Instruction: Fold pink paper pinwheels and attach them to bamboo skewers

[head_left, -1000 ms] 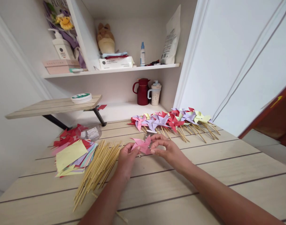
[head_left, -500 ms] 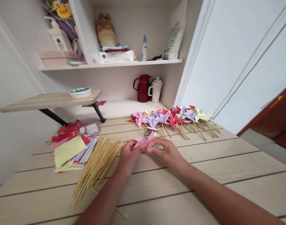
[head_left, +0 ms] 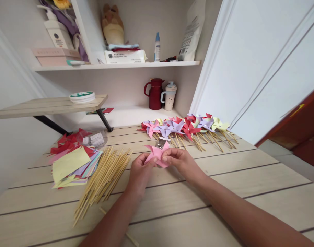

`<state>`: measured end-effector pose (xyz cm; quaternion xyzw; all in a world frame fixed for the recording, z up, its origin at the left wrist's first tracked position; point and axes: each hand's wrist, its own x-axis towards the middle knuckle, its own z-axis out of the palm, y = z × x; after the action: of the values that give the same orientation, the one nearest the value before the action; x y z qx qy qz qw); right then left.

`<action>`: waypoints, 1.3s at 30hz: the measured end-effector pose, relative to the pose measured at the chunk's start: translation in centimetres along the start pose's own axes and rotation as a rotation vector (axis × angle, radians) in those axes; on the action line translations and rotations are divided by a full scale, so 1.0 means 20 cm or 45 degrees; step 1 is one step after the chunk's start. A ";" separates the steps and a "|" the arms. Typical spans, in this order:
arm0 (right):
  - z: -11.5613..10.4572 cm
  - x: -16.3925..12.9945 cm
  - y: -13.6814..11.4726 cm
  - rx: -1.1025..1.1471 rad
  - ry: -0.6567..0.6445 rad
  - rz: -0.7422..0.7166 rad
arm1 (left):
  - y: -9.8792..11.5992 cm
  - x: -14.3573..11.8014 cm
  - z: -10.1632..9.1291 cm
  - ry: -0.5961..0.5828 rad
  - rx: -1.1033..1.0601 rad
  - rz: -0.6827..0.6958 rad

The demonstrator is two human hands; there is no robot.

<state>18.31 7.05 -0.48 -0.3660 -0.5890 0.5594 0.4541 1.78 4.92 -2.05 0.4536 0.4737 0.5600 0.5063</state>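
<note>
Pink paper pinwheel (head_left: 158, 156) pinched between left hand (head_left: 140, 170) and right hand (head_left: 183, 164), just above table (head_left: 249, 171), right of skewer pile (head_left: 103, 178). Paper likely light, floppy, crease-prone; hold by folded tips near centre, gently.

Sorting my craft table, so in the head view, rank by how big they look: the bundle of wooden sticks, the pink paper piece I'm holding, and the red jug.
1. bundle of wooden sticks
2. pink paper piece and red jug: look alike; the jug stands farther off, so unranked.

Looks like a home craft corner: above the wooden table (head_left: 223, 192), a white shelf (head_left: 115, 65) with plush toy (head_left: 112, 25), tissue pack (head_left: 124, 56), lotion bottle (head_left: 56, 32); below the shelf, red jug (head_left: 154, 94).
</note>
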 end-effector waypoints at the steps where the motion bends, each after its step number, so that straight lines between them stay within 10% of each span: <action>1: 0.00 0.00 0.00 0.034 -0.005 0.005 | 0.00 0.00 0.00 0.018 -0.009 0.001; 27: -0.09 0.02 0.06 0.791 0.164 0.271 | -0.06 0.04 -0.03 0.324 -0.077 0.014; 39: -0.23 -0.06 -0.09 -0.395 -0.018 0.104 | -0.03 0.03 -0.01 0.321 -0.019 0.027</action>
<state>23.27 7.24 0.99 -0.4514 -0.6563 0.4821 0.3649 1.58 5.51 -2.58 0.3809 0.5245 0.6214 0.4401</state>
